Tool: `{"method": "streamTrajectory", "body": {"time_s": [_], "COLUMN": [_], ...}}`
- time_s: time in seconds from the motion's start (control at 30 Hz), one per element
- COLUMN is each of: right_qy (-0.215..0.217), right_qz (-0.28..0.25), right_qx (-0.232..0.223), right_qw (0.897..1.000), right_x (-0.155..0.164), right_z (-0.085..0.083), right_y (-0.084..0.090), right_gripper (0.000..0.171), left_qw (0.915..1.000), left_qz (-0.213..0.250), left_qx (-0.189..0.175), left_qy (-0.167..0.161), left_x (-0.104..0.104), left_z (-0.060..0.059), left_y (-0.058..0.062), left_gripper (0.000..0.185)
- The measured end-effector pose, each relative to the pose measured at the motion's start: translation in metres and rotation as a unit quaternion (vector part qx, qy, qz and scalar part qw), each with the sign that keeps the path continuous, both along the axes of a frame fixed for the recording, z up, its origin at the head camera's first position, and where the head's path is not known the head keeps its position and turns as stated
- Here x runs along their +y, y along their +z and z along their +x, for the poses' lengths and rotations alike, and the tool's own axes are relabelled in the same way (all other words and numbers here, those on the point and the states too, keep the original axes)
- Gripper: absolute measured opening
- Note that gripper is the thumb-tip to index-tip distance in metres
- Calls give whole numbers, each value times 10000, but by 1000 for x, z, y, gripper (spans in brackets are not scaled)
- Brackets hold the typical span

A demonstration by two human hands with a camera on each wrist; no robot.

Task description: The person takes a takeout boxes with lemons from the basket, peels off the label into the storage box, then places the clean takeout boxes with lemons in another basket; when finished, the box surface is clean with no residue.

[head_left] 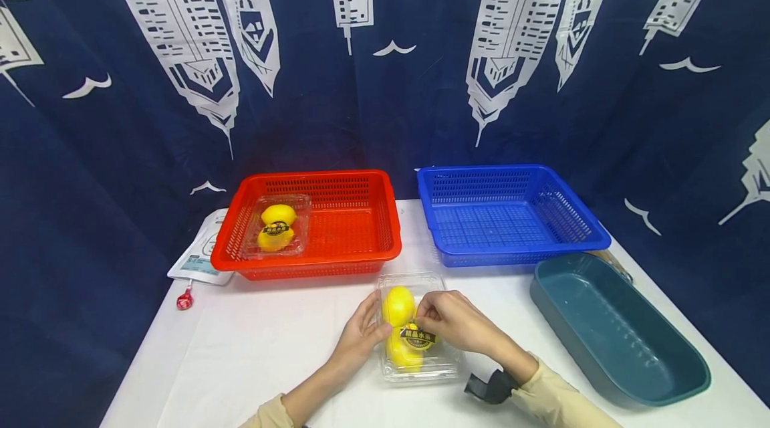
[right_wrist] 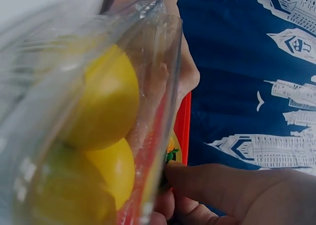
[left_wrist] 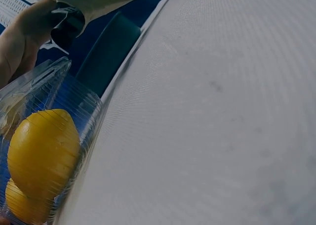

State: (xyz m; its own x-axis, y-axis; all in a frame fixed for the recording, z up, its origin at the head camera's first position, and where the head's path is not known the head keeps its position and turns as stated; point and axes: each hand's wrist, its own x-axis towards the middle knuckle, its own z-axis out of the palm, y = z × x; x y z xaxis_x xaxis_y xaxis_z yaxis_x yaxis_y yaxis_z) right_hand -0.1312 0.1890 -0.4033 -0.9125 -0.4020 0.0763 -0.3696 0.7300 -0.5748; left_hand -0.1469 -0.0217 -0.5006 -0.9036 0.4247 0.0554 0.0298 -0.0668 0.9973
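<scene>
Head view shows the whole bench: a clear box of two lemons lies near the front edge, just before the gap between the red basket and the blue basket. Its long axis runs away from the person, one lemon behind the other. The left hand lies against the box's left side, fingers fairly straight and touching it. The right hand comes over from the right and pinches at the black-and-yellow label on the lid. A second box with lemons sits in the red basket, its long axis pointing the same way. A teal tray lies on the right, a paper packet and a small red thing on the left.

Left wrist view gives only the box wall from low down, one lemon stacked on the other in the picture, with the right hand above; the left hand itself is out of sight there.

Right wrist view looks through the lid from close by and adds the fingertips curled at the label's edge.
</scene>
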Motion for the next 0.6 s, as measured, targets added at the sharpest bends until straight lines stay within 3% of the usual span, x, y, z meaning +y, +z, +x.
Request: {"method": "streamTrajectory", "body": {"time_s": [0.6], "right_qy": [592], "right_qz": [302], "right_qx": [-93], "right_qw": [9977], "right_x": [2], "right_z": [-11], "right_y": [8], "right_gripper": [8], "left_qw": [10000], "left_qz": [-21], "left_qx": [-63], "left_qy": [-33], "left_x": [0], "left_z": [-2], "left_y": [-1], "left_gripper": [76]}}
